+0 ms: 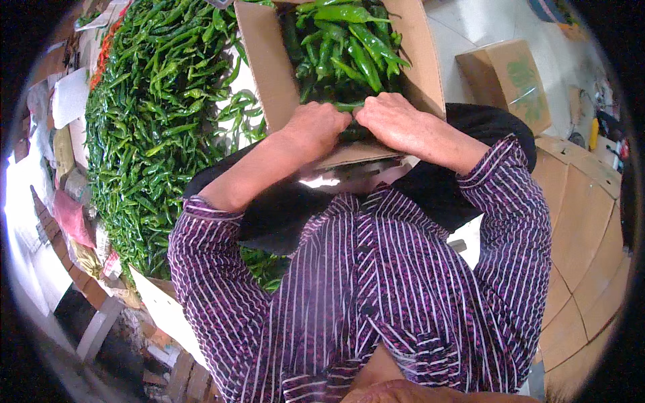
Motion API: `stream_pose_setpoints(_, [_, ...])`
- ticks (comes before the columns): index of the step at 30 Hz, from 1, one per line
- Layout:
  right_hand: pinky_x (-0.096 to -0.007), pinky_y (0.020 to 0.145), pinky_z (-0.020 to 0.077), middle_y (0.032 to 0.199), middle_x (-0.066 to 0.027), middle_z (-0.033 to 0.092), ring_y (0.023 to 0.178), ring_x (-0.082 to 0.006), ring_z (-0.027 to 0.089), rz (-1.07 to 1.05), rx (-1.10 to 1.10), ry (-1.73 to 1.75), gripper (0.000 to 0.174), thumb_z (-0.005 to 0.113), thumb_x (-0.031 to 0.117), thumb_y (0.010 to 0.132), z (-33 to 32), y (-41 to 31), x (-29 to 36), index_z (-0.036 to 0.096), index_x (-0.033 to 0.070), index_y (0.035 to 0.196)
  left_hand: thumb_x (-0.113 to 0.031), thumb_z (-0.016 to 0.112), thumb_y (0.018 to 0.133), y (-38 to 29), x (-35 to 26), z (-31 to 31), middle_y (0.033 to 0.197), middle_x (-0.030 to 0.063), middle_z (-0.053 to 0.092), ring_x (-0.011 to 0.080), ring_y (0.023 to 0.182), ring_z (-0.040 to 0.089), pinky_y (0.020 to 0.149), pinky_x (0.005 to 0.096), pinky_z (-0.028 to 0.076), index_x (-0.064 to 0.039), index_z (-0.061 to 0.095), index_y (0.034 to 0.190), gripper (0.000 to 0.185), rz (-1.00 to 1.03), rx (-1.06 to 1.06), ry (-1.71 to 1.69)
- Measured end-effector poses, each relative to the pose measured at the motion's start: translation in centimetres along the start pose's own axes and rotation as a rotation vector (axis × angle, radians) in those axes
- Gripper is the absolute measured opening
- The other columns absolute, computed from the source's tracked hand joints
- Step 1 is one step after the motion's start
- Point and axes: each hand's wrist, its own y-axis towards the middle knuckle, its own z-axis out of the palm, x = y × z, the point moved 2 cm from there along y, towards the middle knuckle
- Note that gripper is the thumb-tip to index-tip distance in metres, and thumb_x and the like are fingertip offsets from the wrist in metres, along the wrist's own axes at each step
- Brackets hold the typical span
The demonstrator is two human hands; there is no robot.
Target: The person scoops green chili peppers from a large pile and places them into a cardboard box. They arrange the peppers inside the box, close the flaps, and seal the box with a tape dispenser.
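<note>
Both my hands are over the near end of an open cardboard box (pixel 272 65). A slender green chili pepper (pixel 347 107) spans the short gap between them. My left hand (pixel 322 125) is closed around its left end, palm down. At the right end, the fingers of my right hand (pixel 385 117) are curled on it; my fingertips are hidden. More long green peppers (pixel 365 58) lie in the box, larger and glossy near its far end. Shadow darkens the box's near interior. The box stands just beyond my folded legs.
A large heap of green chili peppers (pixel 151 121) spreads on my left, edged by an orange-red strip (pixel 105 50). A closed cardboard box (pixel 509 83) stands at the right on pale floor tiles (pixel 463 22). Stacked flat cardboard (pixel 579 201) lies by my right side.
</note>
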Motion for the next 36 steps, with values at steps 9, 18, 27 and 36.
stream_pose_setpoints(9, [-0.0443, 0.066, 0.057, 0.087, -0.0176, 0.067, 0.078, -0.0352, 0.07, 0.403, -0.318, -0.176, 0.02, 0.073, 0.017, 0.082, -6.7, 0.2, -1.0, 0.063, 0.003, 0.093, -0.016, 0.071, 0.083, 7.0, 4.0, -8.5, 0.116, 0.0167, 0.062, 0.0389, 0.108, 0.058, 0.092, 0.0463, 0.051, -0.012, 0.053, 0.132, 0.052, -0.035, -0.796, 0.051])
stream_pose_setpoints(18, [-0.0481, 0.062, 0.0563, 0.078, -0.0242, 0.065, 0.072, -0.0414, 0.068, 0.422, -0.356, -0.042, 0.02, 0.064, 0.003, 0.08, -5.5, 0.4, -3.6, 0.054, -0.003, 0.096, 0.006, 0.061, 0.071, 3.2, 3.7, -5.9, 0.114, 0.0169, 0.062, 0.0398, 0.113, 0.057, 0.095, 0.0453, 0.05, -0.003, 0.062, 0.106, 0.036, 0.264, -0.582, -0.05])
stream_pose_setpoints(27, [-0.0535, 0.074, 0.053, 0.084, -0.0272, 0.065, 0.084, -0.045, 0.066, 0.298, -0.022, 0.242, 0.024, 0.057, -0.001, 0.078, -6.1, -1.9, -0.9, 0.057, -0.006, 0.101, 0.009, 0.06, 0.071, -0.6, 1.9, -6.2, 0.107, 0.0158, 0.066, 0.0358, 0.103, 0.064, 0.084, 0.0416, 0.054, -0.004, 0.065, 0.107, 0.038, 0.234, -0.337, -0.283])
stream_pose_setpoints(36, [-0.0478, 0.072, 0.0562, 0.087, -0.0214, 0.066, 0.085, -0.0393, 0.069, 0.026, -0.05, 0.193, 0.024, 0.069, 0.009, 0.079, -5.7, -2.2, 0.2, 0.06, -0.004, 0.096, -0.006, 0.061, 0.082, 7.9, 6.8, -8.9, 0.107, 0.0184, 0.066, 0.0376, 0.098, 0.065, 0.087, 0.0454, 0.053, -0.008, 0.066, 0.115, 0.034, 0.106, -0.493, 0.024])
